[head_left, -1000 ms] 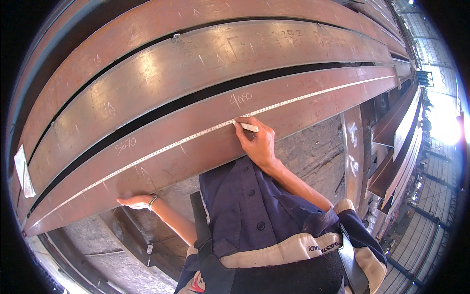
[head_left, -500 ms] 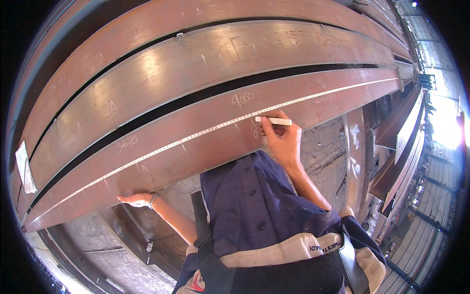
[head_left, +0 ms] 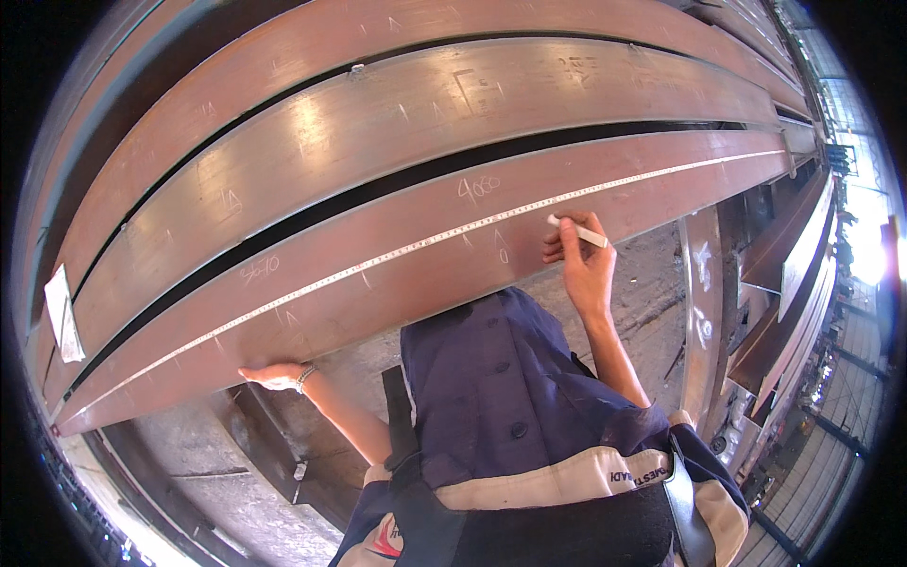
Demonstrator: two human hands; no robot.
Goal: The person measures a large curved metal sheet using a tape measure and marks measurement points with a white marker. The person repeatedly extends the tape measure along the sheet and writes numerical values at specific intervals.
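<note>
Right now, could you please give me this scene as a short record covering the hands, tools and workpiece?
Near beam: reddish-brown, bearing white handwritten marks
Measuring tape: stretched lengthwise along the beam
Right hand: holds a white marking stick; stick's contact with beam unclear
Left hand: open, at the beam's lower edge
Beyond: more brown beams; white sheet at far left

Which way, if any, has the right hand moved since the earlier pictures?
Yes, rightward: the right hand, holding a white chalk stick, is now farther right of the handwritten number on the nearest steel beam.
</note>
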